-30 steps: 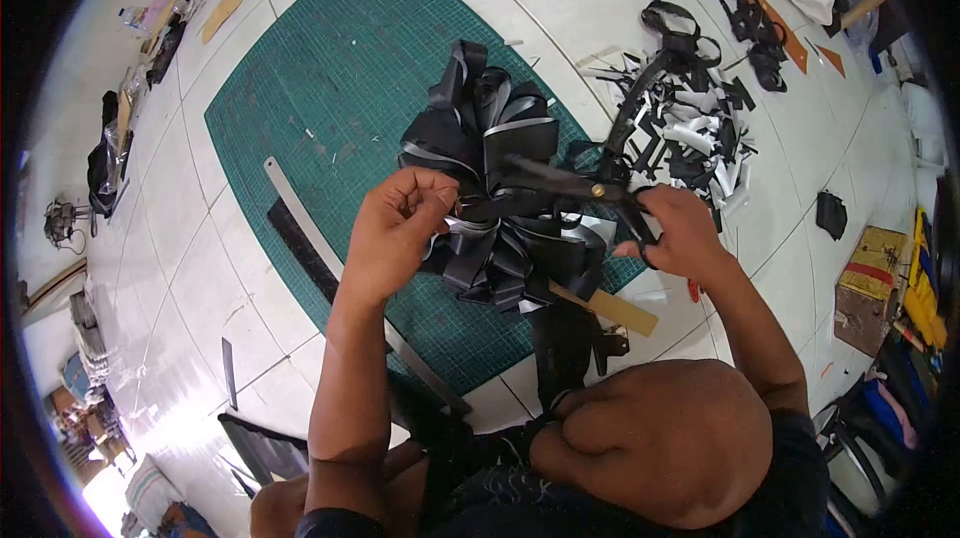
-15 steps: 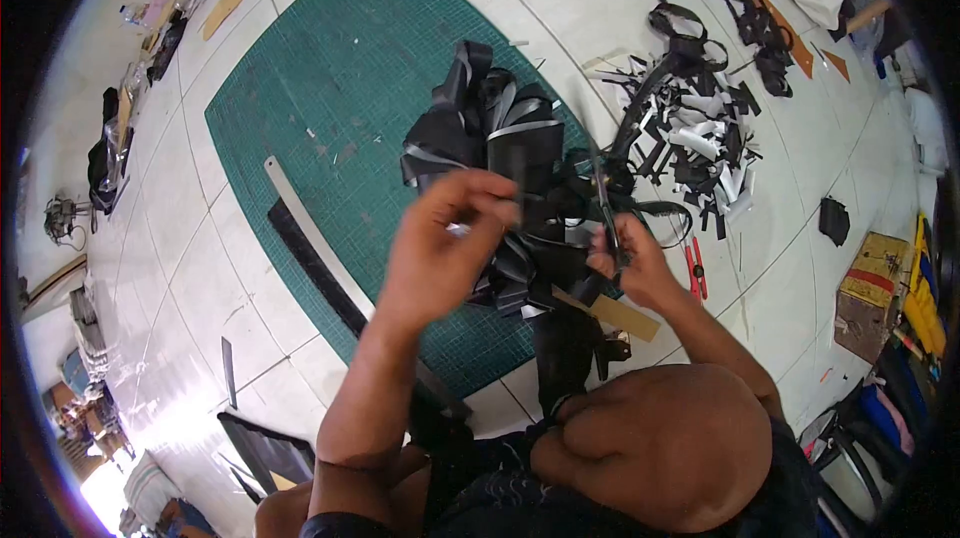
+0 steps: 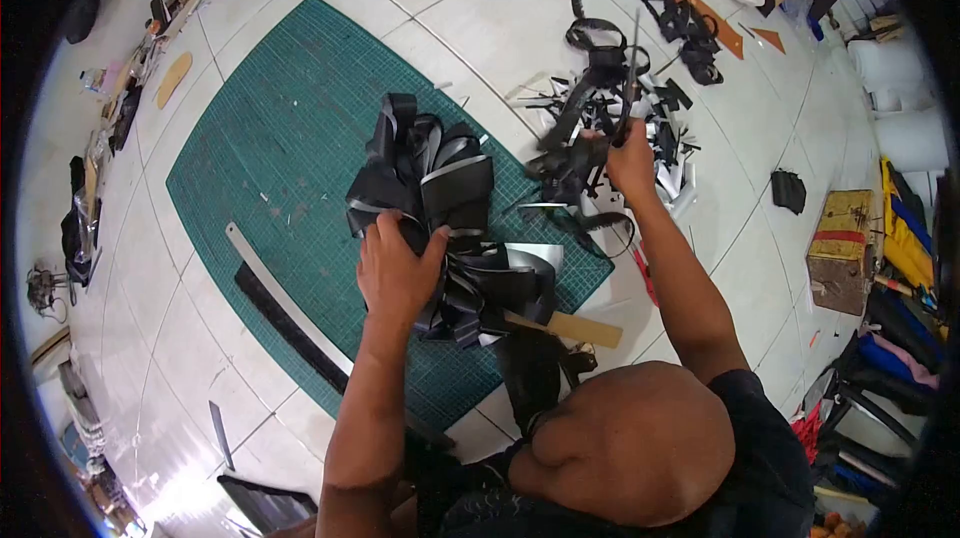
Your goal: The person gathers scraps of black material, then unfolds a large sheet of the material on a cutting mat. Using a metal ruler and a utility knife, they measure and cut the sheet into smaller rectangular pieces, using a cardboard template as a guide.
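A bundle of black straps with grey edges (image 3: 455, 193) lies on the green cutting mat (image 3: 290, 98). On the bundle's left side rests my left hand (image 3: 395, 263), its thumb apart from the fingers and touching the black material. My right hand (image 3: 632, 163) is closed around the scissors (image 3: 633, 68), whose blades point away from me over a pile of black and white scraps (image 3: 680, 178). Beside that hand, black strips (image 3: 570, 173) trail from the mat's right edge to the scraps.
A metal ruler (image 3: 290, 303) and a black strip lie on the mat's left part. A tan flat piece (image 3: 585, 329) is near my knee. Red-handled pliers (image 3: 644, 276) lie right of the mat. Further right stand a worn yellow box (image 3: 840, 248) and a small black piece (image 3: 788, 192).
My right hand has moved forward with the scissors, over the scraps. My left hand has lowered onto the bundle, its fingers spreading. The whole view has shifted.
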A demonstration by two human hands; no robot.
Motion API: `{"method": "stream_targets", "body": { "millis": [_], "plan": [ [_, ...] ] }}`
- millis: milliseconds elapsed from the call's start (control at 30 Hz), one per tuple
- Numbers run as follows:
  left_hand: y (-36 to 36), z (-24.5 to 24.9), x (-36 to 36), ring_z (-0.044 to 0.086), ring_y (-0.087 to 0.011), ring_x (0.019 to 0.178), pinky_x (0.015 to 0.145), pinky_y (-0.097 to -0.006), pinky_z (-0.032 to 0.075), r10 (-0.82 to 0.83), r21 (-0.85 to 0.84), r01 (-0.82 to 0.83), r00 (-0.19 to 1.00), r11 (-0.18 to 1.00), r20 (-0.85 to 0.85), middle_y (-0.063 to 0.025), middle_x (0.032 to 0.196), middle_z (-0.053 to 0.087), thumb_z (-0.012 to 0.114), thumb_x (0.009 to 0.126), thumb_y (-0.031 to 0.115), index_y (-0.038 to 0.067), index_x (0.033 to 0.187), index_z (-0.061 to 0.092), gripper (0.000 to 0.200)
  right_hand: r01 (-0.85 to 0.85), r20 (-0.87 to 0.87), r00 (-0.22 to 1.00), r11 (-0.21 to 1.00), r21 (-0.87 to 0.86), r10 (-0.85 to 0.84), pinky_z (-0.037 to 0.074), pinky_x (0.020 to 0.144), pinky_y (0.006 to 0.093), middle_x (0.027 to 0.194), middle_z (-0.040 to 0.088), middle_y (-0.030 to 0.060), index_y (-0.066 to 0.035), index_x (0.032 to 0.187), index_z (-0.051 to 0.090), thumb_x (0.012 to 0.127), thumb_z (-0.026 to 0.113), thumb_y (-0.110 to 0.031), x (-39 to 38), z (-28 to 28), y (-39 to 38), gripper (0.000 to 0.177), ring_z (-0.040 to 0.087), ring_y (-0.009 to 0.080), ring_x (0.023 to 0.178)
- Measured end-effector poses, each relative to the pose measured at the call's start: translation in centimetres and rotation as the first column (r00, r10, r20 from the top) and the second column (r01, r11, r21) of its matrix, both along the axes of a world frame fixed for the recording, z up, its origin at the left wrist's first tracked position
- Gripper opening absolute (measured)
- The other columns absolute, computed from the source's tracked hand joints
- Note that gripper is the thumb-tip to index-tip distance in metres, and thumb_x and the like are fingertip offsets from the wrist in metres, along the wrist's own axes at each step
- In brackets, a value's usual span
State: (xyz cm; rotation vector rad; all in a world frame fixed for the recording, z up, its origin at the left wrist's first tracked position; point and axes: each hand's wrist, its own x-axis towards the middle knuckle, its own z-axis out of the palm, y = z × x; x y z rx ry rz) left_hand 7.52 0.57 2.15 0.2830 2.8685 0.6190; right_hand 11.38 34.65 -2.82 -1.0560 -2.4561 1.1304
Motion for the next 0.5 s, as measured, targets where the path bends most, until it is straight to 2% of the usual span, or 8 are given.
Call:
{"method": "stream_targets", "body": {
  "millis": [100,167,233,333,367,400,433,500],
  "plan": [
    [0.6,-3.0,0.5,0.061,-0.0411,0.108,0.094,-0.0523,0.046,0.142,-0.167,-0.136,0.989,0.977,0.029,-0.0226,0.119,0.061,0.064,0.08,0.066,0.0,0.142,0.035,0.095,-0.118,0.156,0.983,0.983,0.14,0.096,0.051,0.079,0.0485,0.098,0.067,0.0248,-0.001,0.107,0.048,0.08,0.078,-0.032,0.3,-2.6,-0.5,0.051,0.066,0.0428,0.094],
    [1.1,-3.2,0.1,0.06,-0.0421,0.112,0.098,-0.0512,0.044,0.187,-0.17,-0.155,0.964,0.973,0.191,-0.0277,0.122,0.059,0.065,0.078,0.069,-0.002,0.146,0.024,0.106,-0.209,0.265,0.952,0.957,0.201,0.152,0.049,0.08,0.0513,0.093,0.066,0.0228,-0.002,0.107,0.047,0.077,0.077,-0.024,-0.4,-2.6,-2.6,0.048,0.063,0.0453,0.093],
    [1.7,-3.4,0.0,0.06,-0.0421,0.113,0.099,-0.0509,0.043,0.214,-0.158,-0.174,0.934,0.972,0.287,-0.0299,0.122,0.059,0.067,0.076,0.068,-0.003,0.149,0.017,0.113,-0.358,0.139,0.934,0.84,0.408,0.33,0.048,0.078,0.0521,0.09,0.065,0.0211,-0.003,0.106,0.049,0.075,0.072,-0.011,-0.8,-5.3,-1.7,0.039,0.062,0.045,0.092],
    [1.8,-3.5,-0.1,0.062,-0.0413,0.111,0.1,-0.0516,0.041,0.189,-0.102,-0.165,0.93,0.981,0.315,-0.0293,0.117,0.063,0.07,0.074,0.064,-0.002,0.15,0.012,0.116,-0.37,0.034,0.914,0.799,0.475,0.403,0.047,0.077,0.0528,0.089,0.064,0.022,-0.004,0.103,0.051,0.073,0.065,-0.001,-0.9,-6.1,1.8,0.034,0.062,0.0449,0.09],
    [1.6,-4.2,0.1,0.062,-0.0415,0.11,0.1,-0.0518,0.041,0.166,-0.075,-0.15,0.935,0.986,0.314,-0.0292,0.115,0.064,0.07,0.074,0.061,-0.003,0.15,0.01,0.116,-0.366,0.054,0.925,0.841,0.397,0.377,0.046,0.077,0.054,0.092,0.064,0.0237,-0.005,0.103,0.053,0.073,0.062,0.001,-0.9,-6.9,4.8,0.032,0.062,0.0459,0.091],
    [1.3,-4.5,0.1,0.063,-0.0418,0.11,0.099,-0.052,0.041,0.148,-0.05,-0.139,0.938,0.989,0.314,-0.0291,0.114,0.064,0.071,0.075,0.059,-0.003,0.15,0.008,0.116,-0.246,0.098,0.969,0.842,0.48,0.227,0.046,0.078,0.0549,0.093,0.064,0.025,-0.005,0.104,0.053,0.075,0.06,-0.001,-0.6,-6.5,6.8,0.03,0.062,0.0464,0.092],
    [1.3,-4.4,-0.2,0.062,-0.043,0.11,0.099,-0.0502,0.043,0.147,-0.041,-0.141,0.934,0.989,0.325,-0.0306,0.117,0.063,0.072,0.075,0.054,-0.003,0.15,0.007,0.115,-0.164,0.227,0.971,0.897,0.411,0.074,0.047,0.078,0.0552,0.095,0.065,0.0256,-0.007,0.106,0.052,0.078,0.058,-0.005,-0.3,-3.7,8.5,0.029,0.063,0.0463,0.091],
    [1.6,-4.0,-0.5,0.061,-0.0454,0.11,0.098,-0.0466,0.046,0.137,-0.024,-0.138,0.923,0.99,0.36,-0.0334,0.122,0.059,0.075,0.075,0.046,-0.002,0.149,0.005,0.113,-0.084,0.349,0.929,0.846,0.527,-0.125,0.051,0.078,0.0544,0.096,0.069,0.0222,-0.008,0.114,0.051,0.076,0.069,-0.017,1.6,-7.3,19.3,0.043,0.066,0.0444,0.09]
  ]
}}
